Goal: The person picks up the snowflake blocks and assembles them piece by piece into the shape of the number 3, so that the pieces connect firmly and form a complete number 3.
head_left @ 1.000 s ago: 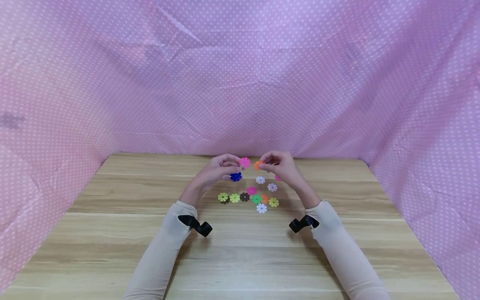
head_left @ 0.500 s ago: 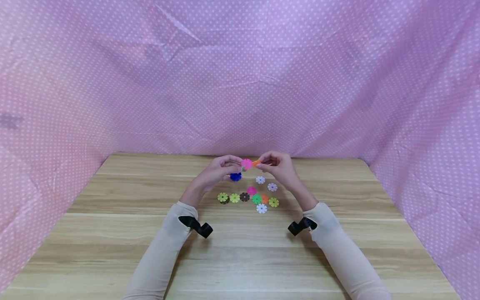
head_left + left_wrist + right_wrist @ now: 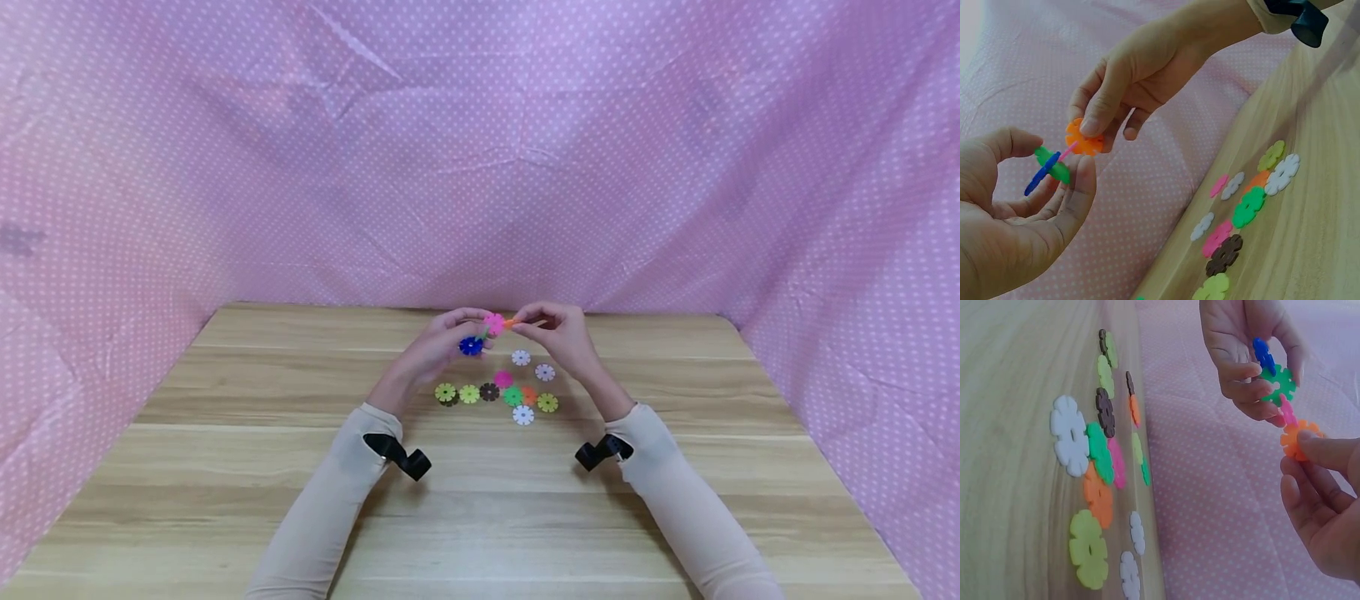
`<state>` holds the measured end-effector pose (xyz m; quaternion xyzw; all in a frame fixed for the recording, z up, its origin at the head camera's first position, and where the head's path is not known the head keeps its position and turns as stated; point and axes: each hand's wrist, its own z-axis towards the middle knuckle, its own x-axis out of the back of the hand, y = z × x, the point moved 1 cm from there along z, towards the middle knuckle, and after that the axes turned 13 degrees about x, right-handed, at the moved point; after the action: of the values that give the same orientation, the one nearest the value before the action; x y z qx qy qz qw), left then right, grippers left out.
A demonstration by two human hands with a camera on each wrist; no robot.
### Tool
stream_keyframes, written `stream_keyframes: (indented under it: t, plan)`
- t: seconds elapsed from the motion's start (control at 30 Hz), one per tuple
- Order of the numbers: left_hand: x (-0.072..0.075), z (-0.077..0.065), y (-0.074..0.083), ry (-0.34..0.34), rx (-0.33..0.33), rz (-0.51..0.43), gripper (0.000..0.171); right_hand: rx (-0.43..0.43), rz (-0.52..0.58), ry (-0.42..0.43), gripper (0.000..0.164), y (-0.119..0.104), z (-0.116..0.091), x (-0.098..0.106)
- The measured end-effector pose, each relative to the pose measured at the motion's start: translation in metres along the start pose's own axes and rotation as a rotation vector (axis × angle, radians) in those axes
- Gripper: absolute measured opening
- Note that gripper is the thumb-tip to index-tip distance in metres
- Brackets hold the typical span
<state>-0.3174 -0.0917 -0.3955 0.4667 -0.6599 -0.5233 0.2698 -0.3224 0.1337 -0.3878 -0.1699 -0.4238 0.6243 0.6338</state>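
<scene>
My left hand (image 3: 427,348) holds a short chain of notched plastic snowflake discs above the table. In it are a blue disc (image 3: 471,346), a green disc (image 3: 1280,387) and a pink disc (image 3: 493,323), slotted into one another at angles. Left fingers and thumb grip around the green disc. Between thumb and fingertips, my right hand (image 3: 558,337) pinches an orange disc (image 3: 1077,139). Its edge meets the pink disc's edge, the two crossing in the right wrist view. Right fingertips cover part of the orange disc.
Loose discs lie on the wooden table (image 3: 480,517) below the hands: a brown disc (image 3: 489,392), a green one (image 3: 513,396), a white one (image 3: 523,415), a yellow one (image 3: 547,402) and several others. Pink dotted cloth (image 3: 480,167) hangs behind the table.
The orange disc has moved left to the pink disc and turned edge-on to the head camera. My left hand has turned slightly, showing more of the blue and green discs.
</scene>
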Motion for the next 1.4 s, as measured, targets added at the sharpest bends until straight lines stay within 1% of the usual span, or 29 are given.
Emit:
stream_keyframes:
  t: [0.17,0.27,0.4,0.53,0.67,0.87,1.07,1.27,1.4]
  plan:
    - [-0.004,0.001,-0.001,0.037,0.003,-0.018,0.028,0.024,0.017,-0.02,0.01,-0.001,0.001,-0.001]
    - [-0.006,0.001,-0.002,0.043,-0.004,-0.042,0.023,0.048,0.021,-0.034,0.008,-0.002,0.001,-0.002]
    - [-0.006,0.0,-0.003,0.038,-0.011,-0.053,0.016,0.057,0.033,-0.044,0.007,-0.003,0.0,-0.002]
    - [-0.007,-0.001,-0.002,0.025,-0.006,-0.032,0.011,0.066,0.05,-0.069,0.006,-0.004,0.0,0.0]
    - [-0.008,-0.002,0.0,0.024,-0.006,-0.009,0.012,0.094,0.041,-0.1,0.004,-0.007,0.0,0.002]
    - [-0.009,-0.005,0.002,0.049,-0.02,0.006,0.012,0.154,0.008,-0.143,0.004,-0.011,0.0,0.003]
    - [-0.009,-0.006,0.002,0.071,-0.035,0.03,0.013,0.165,-0.016,-0.14,0.004,-0.011,-0.001,0.002]
    - [-0.008,-0.005,0.0,0.063,-0.057,0.047,0.016,0.17,-0.026,-0.131,0.006,-0.011,-0.001,0.001]
    - [-0.008,-0.004,-0.001,0.068,-0.058,0.053,0.017,0.173,-0.024,-0.123,0.005,-0.011,-0.001,0.0]
